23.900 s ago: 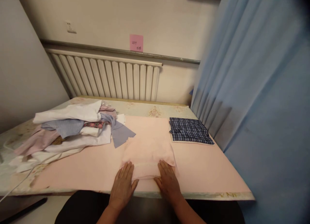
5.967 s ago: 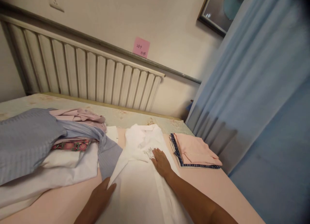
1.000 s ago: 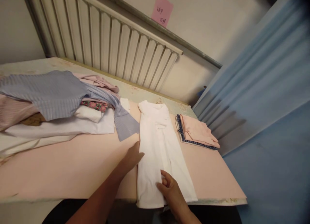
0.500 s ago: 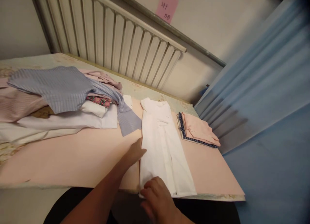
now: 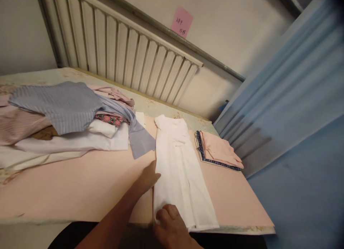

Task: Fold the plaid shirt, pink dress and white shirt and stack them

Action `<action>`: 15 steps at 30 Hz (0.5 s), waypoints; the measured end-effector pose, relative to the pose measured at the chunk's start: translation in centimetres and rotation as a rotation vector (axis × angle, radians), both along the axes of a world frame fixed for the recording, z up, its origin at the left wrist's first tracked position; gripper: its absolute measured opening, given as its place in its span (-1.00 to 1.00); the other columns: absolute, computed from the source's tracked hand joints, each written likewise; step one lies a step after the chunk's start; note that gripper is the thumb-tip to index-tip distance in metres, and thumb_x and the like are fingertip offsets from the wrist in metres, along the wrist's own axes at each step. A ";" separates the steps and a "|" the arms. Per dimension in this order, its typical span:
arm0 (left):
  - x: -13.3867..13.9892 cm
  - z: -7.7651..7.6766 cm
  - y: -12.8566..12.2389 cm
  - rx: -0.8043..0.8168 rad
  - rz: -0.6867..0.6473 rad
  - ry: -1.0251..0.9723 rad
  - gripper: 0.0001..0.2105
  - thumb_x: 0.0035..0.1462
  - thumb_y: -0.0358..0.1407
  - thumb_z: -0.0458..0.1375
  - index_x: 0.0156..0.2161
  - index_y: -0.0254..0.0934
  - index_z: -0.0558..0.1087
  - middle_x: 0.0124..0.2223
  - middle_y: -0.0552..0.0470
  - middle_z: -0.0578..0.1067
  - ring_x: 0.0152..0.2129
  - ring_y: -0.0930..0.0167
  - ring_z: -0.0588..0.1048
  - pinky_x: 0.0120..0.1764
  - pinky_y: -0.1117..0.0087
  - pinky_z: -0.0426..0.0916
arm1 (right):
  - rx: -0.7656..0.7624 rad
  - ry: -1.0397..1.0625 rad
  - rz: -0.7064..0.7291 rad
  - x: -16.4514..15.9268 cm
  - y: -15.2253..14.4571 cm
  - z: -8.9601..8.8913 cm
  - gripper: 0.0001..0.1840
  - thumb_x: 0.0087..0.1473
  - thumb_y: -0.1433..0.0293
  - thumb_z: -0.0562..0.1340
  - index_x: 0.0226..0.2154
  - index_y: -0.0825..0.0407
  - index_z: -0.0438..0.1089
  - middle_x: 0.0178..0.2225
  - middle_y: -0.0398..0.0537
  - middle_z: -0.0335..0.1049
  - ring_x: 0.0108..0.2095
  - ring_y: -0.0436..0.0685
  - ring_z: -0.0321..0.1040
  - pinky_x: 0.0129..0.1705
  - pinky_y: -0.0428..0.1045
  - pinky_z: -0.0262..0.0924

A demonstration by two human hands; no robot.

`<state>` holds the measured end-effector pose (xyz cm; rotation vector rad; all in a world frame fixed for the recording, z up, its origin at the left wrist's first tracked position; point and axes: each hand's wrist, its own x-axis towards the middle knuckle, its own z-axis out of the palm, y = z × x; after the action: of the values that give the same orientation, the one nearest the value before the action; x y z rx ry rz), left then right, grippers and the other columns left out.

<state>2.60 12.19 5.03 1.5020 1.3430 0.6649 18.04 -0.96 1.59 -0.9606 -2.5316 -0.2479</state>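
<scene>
A long white garment [image 5: 174, 173], folded lengthwise into a strip, lies flat on the pink sheet in front of me. My left hand [image 5: 147, 176] is at its left edge, thumb over the cloth and the other fingers partly hidden at the side. At the near left corner, my right hand [image 5: 172, 224] has its fingers curled onto the hem; their tips are hidden. The tie-like end of a blue striped garment [image 5: 70, 103] reaches close to the white garment's left side.
Left of the white garment is a loose heap of clothes, with a white cloth [image 5: 107, 143] beneath. A folded pink garment [image 5: 219, 148] lies on dark patterned cloth at right. A radiator [image 5: 129, 48] stands behind the table; a blue curtain [image 5: 295, 98] hangs at right.
My right hand has come down onto the garment's near left corner, its fingers now curled there. The left hand stays at the left edge. The whole view has shifted slightly.
</scene>
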 end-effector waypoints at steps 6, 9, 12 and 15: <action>0.2 -0.5 0.4 -0.007 0.010 0.001 -0.49 -0.07 -0.47 0.05 0.08 -0.31 0.27 -0.06 -0.09 0.51 -0.13 0.31 0.48 -0.19 0.39 0.38 | 0.035 0.099 0.032 1.1 -0.2 -1.6 -0.80 0.05 0.47 0.23 -0.54 -0.02 0.24 -0.41 -0.13 0.27 -0.38 0.08 0.12 -0.40 0.01 0.05; 0.2 -0.7 0.5 -0.006 0.013 -0.004 -0.46 -0.07 -0.47 0.05 0.11 -0.30 0.26 -0.06 -0.08 0.52 -0.12 0.30 0.48 -0.18 0.38 0.38 | -0.037 0.136 -0.042 1.6 -0.5 -2.6 -0.83 0.00 0.53 0.23 -0.51 -0.03 0.26 -0.45 -0.13 0.28 -0.39 0.07 0.17 -0.47 -0.03 0.06; 0.2 -0.5 0.4 -0.037 0.012 -0.004 -0.44 -0.06 -0.46 0.05 0.13 -0.30 0.24 -0.07 -0.09 0.52 -0.14 0.29 0.48 -0.21 0.37 0.39 | -0.068 0.138 0.045 2.0 -0.3 -2.8 -0.83 0.04 0.52 0.20 -0.47 -0.07 0.28 -0.42 -0.15 0.35 -0.36 0.07 0.25 -0.48 -0.05 0.12; 0.1 -0.1 0.3 -0.044 0.016 -0.002 -0.44 -0.06 -0.47 0.04 0.13 -0.32 0.24 -0.03 -0.12 0.50 -0.13 0.30 0.48 -0.21 0.38 0.38 | -0.013 0.140 0.189 2.1 0.5 -2.1 -0.82 0.13 0.46 0.16 -0.47 -0.10 0.27 -0.33 -0.22 0.43 -0.23 0.08 0.33 -0.37 -0.02 0.19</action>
<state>2.69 12.49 4.91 1.4565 1.3609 0.6429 20.15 -0.48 -0.48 -0.7107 -2.4759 -0.1043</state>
